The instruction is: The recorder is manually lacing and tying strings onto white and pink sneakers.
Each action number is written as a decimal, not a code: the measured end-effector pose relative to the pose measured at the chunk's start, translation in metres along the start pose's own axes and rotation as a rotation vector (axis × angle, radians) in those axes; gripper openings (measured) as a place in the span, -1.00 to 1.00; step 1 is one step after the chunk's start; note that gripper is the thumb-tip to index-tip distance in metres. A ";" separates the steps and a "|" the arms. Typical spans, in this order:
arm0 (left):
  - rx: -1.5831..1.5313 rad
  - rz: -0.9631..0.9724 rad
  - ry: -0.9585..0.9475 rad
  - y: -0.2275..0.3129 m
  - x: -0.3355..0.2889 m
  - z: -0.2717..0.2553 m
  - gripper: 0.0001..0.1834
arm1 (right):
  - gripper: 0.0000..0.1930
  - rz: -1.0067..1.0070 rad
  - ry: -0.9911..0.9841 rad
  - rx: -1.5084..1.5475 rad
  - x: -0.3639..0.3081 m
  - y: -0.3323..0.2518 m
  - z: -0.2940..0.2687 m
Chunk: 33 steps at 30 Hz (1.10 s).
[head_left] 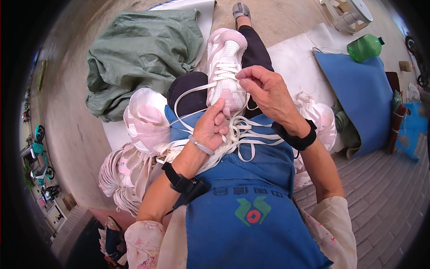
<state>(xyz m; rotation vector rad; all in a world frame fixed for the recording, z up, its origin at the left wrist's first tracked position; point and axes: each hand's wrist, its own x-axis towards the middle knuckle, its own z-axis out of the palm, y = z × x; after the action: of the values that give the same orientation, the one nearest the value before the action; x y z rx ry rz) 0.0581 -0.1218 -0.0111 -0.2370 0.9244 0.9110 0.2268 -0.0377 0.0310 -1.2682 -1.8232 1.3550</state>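
Observation:
A pink and white sneaker upper [224, 58] lies lengthwise over my lap, with white laces [226, 71] crossing its front. My left hand [209, 127] is closed at its near end, thumb along the edge and fingers curled beneath. At the upper's right side my right hand [264, 89] pinches the white shoelace, thumb and index finger together. One long lace loop arcs out to the left of the upper. A tangled bundle of white laces [244, 136] rests on my blue apron [242, 175], partly behind my left hand.
More pink and white shoe uppers [145, 116] are piled to my left, with others [320, 119] beyond my right forearm. A green woven sheet [139, 54] lies far left. Far right are a blue mat [354, 94], a green bottle [365, 48] and a white stool [347, 15].

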 end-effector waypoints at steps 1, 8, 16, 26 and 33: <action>-0.010 0.005 -0.062 -0.001 0.000 -0.001 -0.80 | -0.86 -0.083 0.087 0.085 0.005 0.001 0.003; 0.039 0.099 0.026 -0.004 -0.001 0.003 -0.82 | -0.85 -0.260 0.038 -0.346 0.004 0.018 0.013; 0.056 0.127 0.074 -0.003 -0.006 0.018 -0.82 | -0.90 -0.190 0.029 -0.503 0.005 0.013 0.010; 0.034 0.096 -0.036 -0.001 -0.003 0.010 -0.84 | -0.84 -0.113 -0.073 -0.334 0.021 0.014 0.007; 0.049 0.093 -0.038 0.000 -0.003 0.008 -0.83 | -0.83 -0.038 -0.077 -0.234 0.022 0.010 0.017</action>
<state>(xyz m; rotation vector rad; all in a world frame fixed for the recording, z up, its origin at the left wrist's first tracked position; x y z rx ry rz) 0.0620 -0.1188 -0.0036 -0.1352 0.9274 0.9744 0.2067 -0.0248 0.0136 -1.3056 -2.0975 1.2126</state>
